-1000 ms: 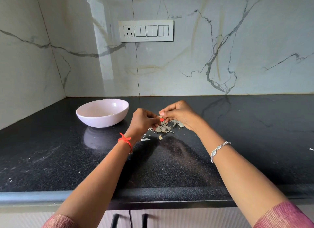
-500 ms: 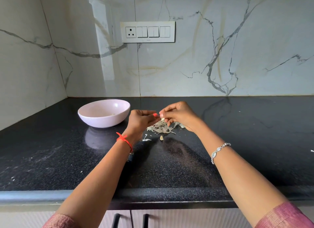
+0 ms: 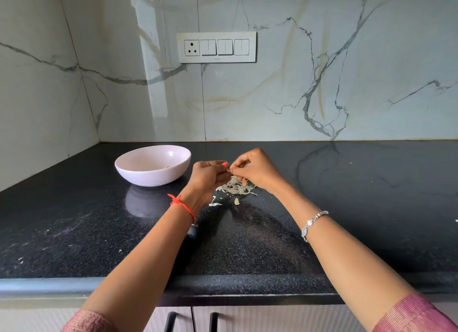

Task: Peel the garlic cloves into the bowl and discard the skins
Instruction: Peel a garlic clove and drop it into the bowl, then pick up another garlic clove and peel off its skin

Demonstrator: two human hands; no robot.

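Just left of the frame's centre, the person is working over the black countertop [image 3: 347,208] with both hands raised slightly above it. The left hand [image 3: 208,177] is curling its fingers and thumb inward, and the right hand [image 3: 257,170] is meeting it fingertip to fingertip. Both are pinching one small thing between them, most likely a garlic clove [image 3: 229,169], though it is almost wholly hidden by the fingers and too small to make out. The left hand seems to be steadying the clove while the right is picking at its skin; that is a reading of the pose, not something plainly shown. The hands are hovering directly over a heap of pale, papery skins [image 3: 234,188] lying on the counter, probably so that whatever is coming off is dropping onto the same heap and can be gathered in one go for discarding. A loose curl of skin [image 3: 215,204] and a small yellowish piece [image 3: 236,201] are lying just below the heap, nearer the person. The white bowl [image 3: 148,178] is sitting to the left of the hands, near but not touching, within a short reach of the left hand so that a peeled clove can be dropped in without shifting the work. Something small and pale is showing low inside it, too small to name. Judging by the size of the heap, the peeling is well along, while the skins are not yet cleared away.
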